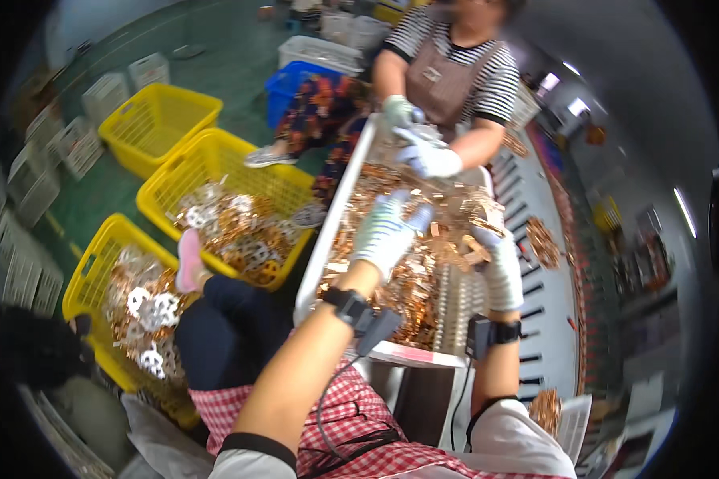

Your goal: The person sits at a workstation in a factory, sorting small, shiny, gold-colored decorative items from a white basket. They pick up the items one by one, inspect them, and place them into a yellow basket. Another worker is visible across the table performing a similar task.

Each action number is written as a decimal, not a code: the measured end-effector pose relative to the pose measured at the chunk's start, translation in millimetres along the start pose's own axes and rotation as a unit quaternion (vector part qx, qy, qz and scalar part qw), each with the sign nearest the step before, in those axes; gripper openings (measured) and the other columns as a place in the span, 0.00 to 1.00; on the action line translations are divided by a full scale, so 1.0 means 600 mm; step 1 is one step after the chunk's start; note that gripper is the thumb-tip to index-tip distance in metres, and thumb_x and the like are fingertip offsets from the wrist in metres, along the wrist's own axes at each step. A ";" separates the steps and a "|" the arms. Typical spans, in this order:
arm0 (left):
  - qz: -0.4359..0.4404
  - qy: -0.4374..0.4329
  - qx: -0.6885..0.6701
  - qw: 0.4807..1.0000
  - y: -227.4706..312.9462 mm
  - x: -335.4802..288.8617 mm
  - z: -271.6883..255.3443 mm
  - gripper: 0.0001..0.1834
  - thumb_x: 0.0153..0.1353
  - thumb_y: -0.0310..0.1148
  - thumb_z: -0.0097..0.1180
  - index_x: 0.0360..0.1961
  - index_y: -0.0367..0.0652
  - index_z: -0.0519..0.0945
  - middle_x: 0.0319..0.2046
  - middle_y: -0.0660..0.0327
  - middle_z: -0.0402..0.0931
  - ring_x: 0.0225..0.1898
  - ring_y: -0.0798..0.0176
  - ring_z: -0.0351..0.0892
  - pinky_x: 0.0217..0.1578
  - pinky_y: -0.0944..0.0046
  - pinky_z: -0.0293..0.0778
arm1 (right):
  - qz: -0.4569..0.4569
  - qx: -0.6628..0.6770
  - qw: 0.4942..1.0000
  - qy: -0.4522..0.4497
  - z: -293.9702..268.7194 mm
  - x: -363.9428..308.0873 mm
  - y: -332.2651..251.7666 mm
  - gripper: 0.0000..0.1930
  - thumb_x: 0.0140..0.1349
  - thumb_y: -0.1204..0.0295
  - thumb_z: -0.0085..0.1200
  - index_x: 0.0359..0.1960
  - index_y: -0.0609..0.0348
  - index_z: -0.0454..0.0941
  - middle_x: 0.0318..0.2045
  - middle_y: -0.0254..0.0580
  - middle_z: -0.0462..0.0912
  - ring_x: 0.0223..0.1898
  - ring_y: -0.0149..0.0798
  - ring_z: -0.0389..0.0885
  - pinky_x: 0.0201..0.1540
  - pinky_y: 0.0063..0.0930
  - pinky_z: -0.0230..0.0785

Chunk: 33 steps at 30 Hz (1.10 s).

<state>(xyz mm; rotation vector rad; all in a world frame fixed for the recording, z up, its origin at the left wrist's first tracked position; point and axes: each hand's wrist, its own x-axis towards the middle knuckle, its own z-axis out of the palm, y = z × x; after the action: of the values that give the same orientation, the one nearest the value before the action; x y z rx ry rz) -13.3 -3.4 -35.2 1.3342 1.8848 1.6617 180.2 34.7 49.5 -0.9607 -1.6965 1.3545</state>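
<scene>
The person's left hand (387, 231), in a speckled work glove, hovers over the middle of a white tray (327, 239) heaped with copper-coloured stamped parts (407, 279). The fingers are spread and open, palm down, holding nothing that can be made out. The right hand (497, 259), also gloved, is at the right side of the same heap, its fingers curled around a small cluster of the copper parts (475, 247) (the exact grip is partly blurred). Both wrists carry black strapped devices, the left one with a cable running down the forearm.

The tray rests on a table (551, 319) of pale slotted metal, where a few loose clumps of the same copper parts lie to the right of the tray, apart from it.

Across the tray a second person in a striped shirt and brown apron works the far end of the heap; their gloved hands (423, 152) are in or just above the parts there, well apart from the wearer's own hands.

To the left, on the green floor, stand three yellow baskets (156, 120). The farthest looks bare inside; the two nearer ones hold mixed copper and silvery stamped scrap (232, 227). A blue crate (291, 84) and white crates stand beyond them. The wearer's lap shows a red-checked apron (359, 431) at the lower edge.
</scene>
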 end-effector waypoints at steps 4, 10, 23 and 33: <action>-0.057 -0.204 -0.229 0.950 0.023 0.012 0.008 0.27 0.62 0.45 0.58 0.53 0.32 0.73 0.47 0.50 0.78 0.49 0.57 0.77 0.52 0.62 0.70 | 0.067 0.078 0.991 -0.084 -0.018 -0.016 0.003 0.17 0.55 0.70 0.57 0.47 0.63 0.78 0.36 0.35 0.82 0.34 0.29 0.79 0.38 0.23 0.73; -0.242 -0.160 -0.487 0.824 0.038 -0.001 0.003 0.12 0.64 0.44 0.56 0.35 0.48 0.74 0.14 0.73 0.63 0.10 0.77 0.53 0.11 0.73 0.46 | 0.024 0.325 0.941 -0.093 -0.038 0.008 0.006 0.41 0.57 0.36 0.49 0.59 0.60 0.67 0.47 0.42 0.78 0.45 0.35 0.77 0.40 0.31 0.73; -0.010 0.070 -0.176 0.982 0.035 -0.021 -0.039 0.22 0.64 0.48 0.50 0.46 0.39 0.72 0.38 0.53 0.75 0.40 0.54 0.74 0.43 0.53 0.70 | -0.098 -0.072 0.993 -0.002 0.036 -0.006 0.065 0.23 0.65 0.65 0.53 0.58 0.63 0.69 0.47 0.37 0.76 0.46 0.31 0.74 0.51 0.24 0.67; -0.050 0.058 -0.491 0.868 -0.055 0.049 0.127 0.09 0.63 0.35 0.49 0.38 0.41 0.76 0.32 0.50 0.76 0.32 0.50 0.75 0.34 0.57 0.71 | -0.131 -0.136 0.982 -0.029 0.031 0.007 0.082 0.14 0.63 0.71 0.52 0.48 0.66 0.73 0.39 0.42 0.78 0.38 0.35 0.75 0.43 0.31 0.70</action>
<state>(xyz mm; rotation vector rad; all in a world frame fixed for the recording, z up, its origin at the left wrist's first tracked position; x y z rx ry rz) 12.7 69.9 -76.9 0.6837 0.8208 2.1854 166.8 38.5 -1.3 -0.8158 -2.0100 1.0050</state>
